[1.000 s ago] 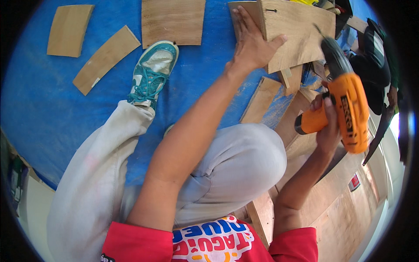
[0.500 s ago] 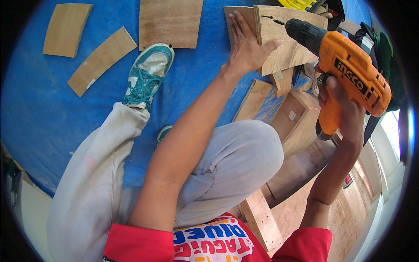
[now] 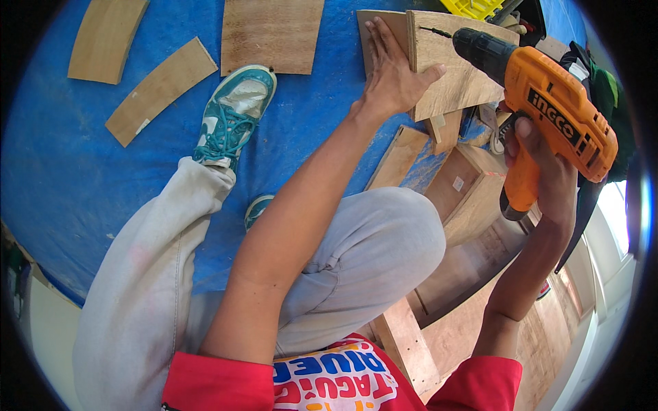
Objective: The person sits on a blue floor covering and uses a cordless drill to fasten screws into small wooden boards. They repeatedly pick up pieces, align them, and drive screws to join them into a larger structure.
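Observation:
My right hand is wrapped round the grip of an orange and black cordless drill, its chuck pointing up and left. A thin dark bit leads from the chuck to a screw at the upper left corner of a curved plywood panel. That panel meets a second wooden panel at a corner. My left hand clasps this corner, fingers flat along the second panel and thumb on the curved one. Whether the screw's tip has entered the wood cannot be made out.
On the blue tarp lie a curved wooden strip, a curved board and a larger panel. My teal shoe is close to them. A wooden box stands near my knee, and a yellow case at the back.
The gap between bit and screw has closed; they now form one line. The panels, my left hand and the drill appear slightly farther right in view.

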